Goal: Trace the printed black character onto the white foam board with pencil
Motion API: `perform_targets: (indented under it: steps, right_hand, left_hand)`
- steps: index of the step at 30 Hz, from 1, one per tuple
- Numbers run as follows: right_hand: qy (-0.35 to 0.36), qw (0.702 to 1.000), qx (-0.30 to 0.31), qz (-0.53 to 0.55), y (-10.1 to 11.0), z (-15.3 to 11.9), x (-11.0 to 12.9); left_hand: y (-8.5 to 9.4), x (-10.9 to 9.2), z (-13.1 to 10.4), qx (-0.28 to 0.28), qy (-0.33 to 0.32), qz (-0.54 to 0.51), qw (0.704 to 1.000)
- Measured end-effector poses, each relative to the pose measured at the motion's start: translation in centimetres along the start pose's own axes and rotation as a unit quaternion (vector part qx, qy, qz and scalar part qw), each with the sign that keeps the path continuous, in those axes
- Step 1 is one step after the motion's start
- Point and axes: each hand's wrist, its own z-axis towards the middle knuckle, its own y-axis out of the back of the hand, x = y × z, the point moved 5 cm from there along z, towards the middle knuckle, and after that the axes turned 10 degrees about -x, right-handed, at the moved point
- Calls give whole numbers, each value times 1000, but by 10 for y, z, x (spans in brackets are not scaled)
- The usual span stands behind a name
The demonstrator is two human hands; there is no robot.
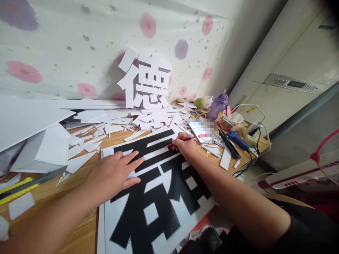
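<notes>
A black cut-out character template (pixel 164 192) lies flat on a white board (pixel 202 213) in front of me. My left hand (pixel 115 173) rests on its left side, fingers spread and stretched out. In my right hand (pixel 183 145) is a thin red pencil (pixel 191 138), pinched between the fingers. Its tip points left, to the edge of a black stroke near the top of the template. Whether the tip touches the surface is too small to tell.
A white 3D character (pixel 129 84) leans on the flowered wall covering. White scraps (pixel 150 118) litter the table's back. A yellow utility knife (pixel 18 188) lies left. At right are a phone (pixel 194 128), a purple bottle (pixel 217 107), a bowl (pixel 227 121) and a blue glue gun (pixel 239 138) with cords.
</notes>
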Motion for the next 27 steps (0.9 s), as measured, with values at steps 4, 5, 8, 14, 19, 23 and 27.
perform_targets:
  steps: [4,5,8,14,19,23,27]
  right_hand:
    - [-6,1000,-17,2,7,3,-3]
    - [-7,1000,-21,3,8,3,-3]
    - [-10,999,-29,9,8,3,-5]
    - [-15,999,-33,25,9,-1,-3]
    - [-14,999,-29,24,8,2,-8]
    - [-16,999,-22,25,9,4,-10]
    - [-18,999,-13,31,13,4,-7]
  left_hand:
    - [-2,2,-2,-9,-3,-1,1000]
    - [-3,2,-2,-10,-3,0,1000]
    - [-4,4,-3,-15,1,-10,1000]
    - [-5,5,-2,-23,7,-25,999]
    - [1,2,0,-2,0,6,1000]
    - [3,0,1,-7,-7,11,1000]
    - [2,1,0,-8,-6,8,1000]
